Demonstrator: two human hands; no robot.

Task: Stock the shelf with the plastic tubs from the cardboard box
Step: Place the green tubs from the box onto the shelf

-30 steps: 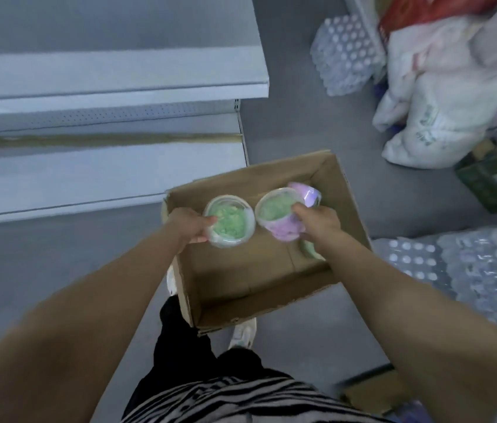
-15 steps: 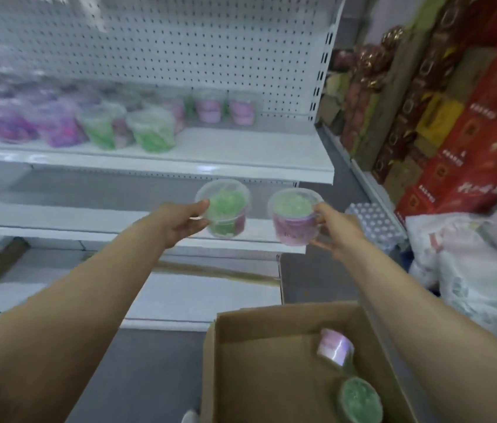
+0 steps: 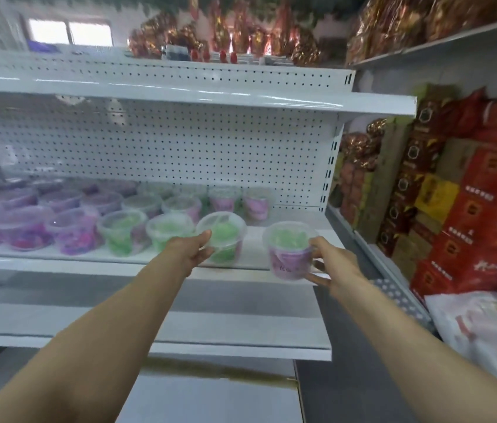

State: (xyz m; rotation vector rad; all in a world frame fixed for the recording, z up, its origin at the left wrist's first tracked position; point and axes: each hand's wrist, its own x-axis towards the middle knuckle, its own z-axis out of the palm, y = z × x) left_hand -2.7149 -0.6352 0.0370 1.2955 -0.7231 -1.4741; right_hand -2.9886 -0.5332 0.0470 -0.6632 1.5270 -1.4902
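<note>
My left hand grips a clear plastic tub with green contents and holds it at the front of the white shelf, just right of the front row. My right hand grips a second tub, green on top with a purple label, level with the shelf's front edge near its right end. Several rows of purple and green tubs stand on that shelf. The cardboard box is out of view.
A white pegboard back panel rises behind the tubs, with another shelf above. Lower white shelves jut out below my arms. Red and brown packaged goods are stacked at the right, white sacks below them.
My view has tilted up from the box to the shelf. Both hands lifted their tubs out of the box and carried them up and forward to the stocked shelf.
</note>
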